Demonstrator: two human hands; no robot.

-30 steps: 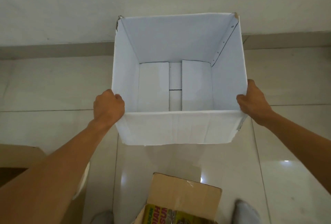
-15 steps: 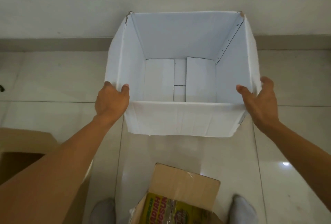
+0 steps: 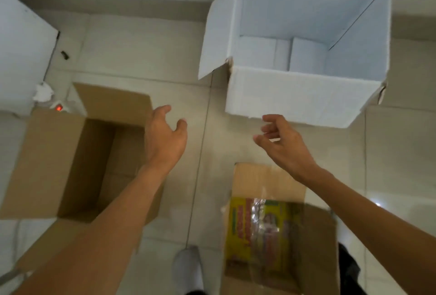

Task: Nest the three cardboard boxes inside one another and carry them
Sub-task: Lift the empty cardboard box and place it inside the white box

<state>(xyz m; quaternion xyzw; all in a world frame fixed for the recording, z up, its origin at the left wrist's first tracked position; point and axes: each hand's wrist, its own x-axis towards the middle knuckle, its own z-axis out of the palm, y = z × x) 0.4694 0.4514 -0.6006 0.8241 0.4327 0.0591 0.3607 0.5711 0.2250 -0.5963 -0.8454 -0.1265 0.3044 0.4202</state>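
I am no longer holding the white box [image 3: 299,92]: half a second ago both my hands were on its near corners, and now it is standing alone on the tiled floor [image 3: 179,54], open side up, at the upper right of my view. My view is also turning to the left, so a brown box [image 3: 47,162] is now showing fully on my left, open and with its flaps out. My left hand [image 3: 165,139] is hanging in the air just beside the right edge of this brown box, fingers spread and a little curled, gripping nothing. My right hand [image 3: 280,143] is hovering just below the white box (not touching it, as far as I can tell), also open with loose fingers. The printed box [image 3: 266,228] is lying close to my feet, under my right forearm, near my grey sock [image 3: 187,266].
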